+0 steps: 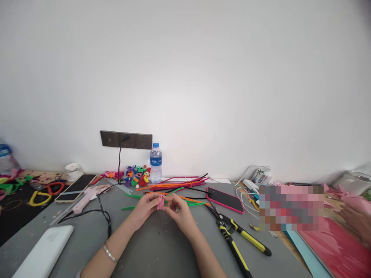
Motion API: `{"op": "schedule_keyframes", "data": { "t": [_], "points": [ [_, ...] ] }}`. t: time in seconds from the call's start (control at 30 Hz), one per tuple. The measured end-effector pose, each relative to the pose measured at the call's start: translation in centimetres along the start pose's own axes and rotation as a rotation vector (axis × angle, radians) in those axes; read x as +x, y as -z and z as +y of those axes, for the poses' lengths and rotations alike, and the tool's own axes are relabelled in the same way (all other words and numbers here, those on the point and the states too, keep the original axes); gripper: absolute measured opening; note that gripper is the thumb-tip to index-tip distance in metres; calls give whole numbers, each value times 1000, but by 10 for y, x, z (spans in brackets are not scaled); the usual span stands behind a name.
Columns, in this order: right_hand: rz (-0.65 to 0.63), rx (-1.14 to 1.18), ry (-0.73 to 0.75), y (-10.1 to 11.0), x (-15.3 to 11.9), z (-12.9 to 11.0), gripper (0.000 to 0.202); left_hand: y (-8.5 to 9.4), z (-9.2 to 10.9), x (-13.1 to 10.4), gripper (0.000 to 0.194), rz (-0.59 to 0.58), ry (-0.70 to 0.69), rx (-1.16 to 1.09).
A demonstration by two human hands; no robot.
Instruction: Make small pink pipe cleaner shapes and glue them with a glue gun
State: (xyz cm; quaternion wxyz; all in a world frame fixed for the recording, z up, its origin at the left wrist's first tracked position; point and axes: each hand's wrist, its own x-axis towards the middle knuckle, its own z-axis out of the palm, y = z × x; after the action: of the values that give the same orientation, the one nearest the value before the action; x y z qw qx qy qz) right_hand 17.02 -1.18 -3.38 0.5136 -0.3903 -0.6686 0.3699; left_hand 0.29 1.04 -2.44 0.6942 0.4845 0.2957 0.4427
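My left hand (pixel 147 205) pinches a small piece of fuzzy pink craft wire (pixel 160 202), bent into a compact shape. From the other side my right hand (pixel 177 206) closes its fingertips on the same pink piece, so the two hands meet over the grey mat (pixel 156 247). Green pipe cleaners (pixel 130 208) and orange pipe cleaners (pixel 194 200) lie just behind the hands. A bundle of red and orange pipe cleaners (pixel 174 184) rests farther back. My fingers cover part of the pink piece.
Yellow-and-black pliers (pixel 232 227) and a pink-edged phone (pixel 225 200) lie to the right. At left are a pink glue gun (pixel 82 200) with its cord, a white power bank (pixel 46 251) and another phone (pixel 75 188). A water bottle (pixel 155 164) stands behind. Another person's hand (pixel 355 220) shows far right.
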Motion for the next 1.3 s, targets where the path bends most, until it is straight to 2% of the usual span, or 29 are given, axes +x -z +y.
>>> {"op": "schedule_keyframes", "data": {
  "t": [1.3],
  "points": [
    [0, -10, 6, 0, -1, 2, 16, -5, 7, -3, 27, -68, -43, 48]
  ]
}}
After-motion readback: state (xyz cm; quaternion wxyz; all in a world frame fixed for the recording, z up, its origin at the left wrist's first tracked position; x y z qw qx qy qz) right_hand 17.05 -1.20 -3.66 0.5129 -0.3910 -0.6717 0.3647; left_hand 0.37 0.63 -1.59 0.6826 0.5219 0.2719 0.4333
